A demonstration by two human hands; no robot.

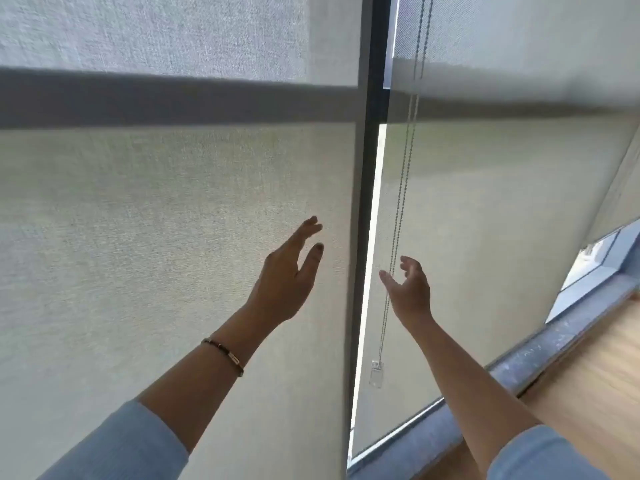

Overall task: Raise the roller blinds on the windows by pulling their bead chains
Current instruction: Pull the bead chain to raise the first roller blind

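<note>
Two pale woven roller blinds hang down over the windows: a left blind (156, 220) and a right blind (502, 202), split by a dark frame post (370, 98). A looped metal bead chain (403, 188) hangs in front of the right blind's left edge and ends in a clear plastic weight (376, 373). My right hand (408, 289) is raised at the chain, fingers curled apart around it, not closed. My left hand (287, 275), with a bracelet on its wrist, is lifted in front of the left blind, fingers spread, holding nothing.
A grey-blue window sill (519, 362) runs along the bottom right, with a wooden floor (588, 375) beside it. A further blind (623, 188) at the far right hangs a little above the sill and shows a strip of glass. A dark horizontal bar shows through both blinds.
</note>
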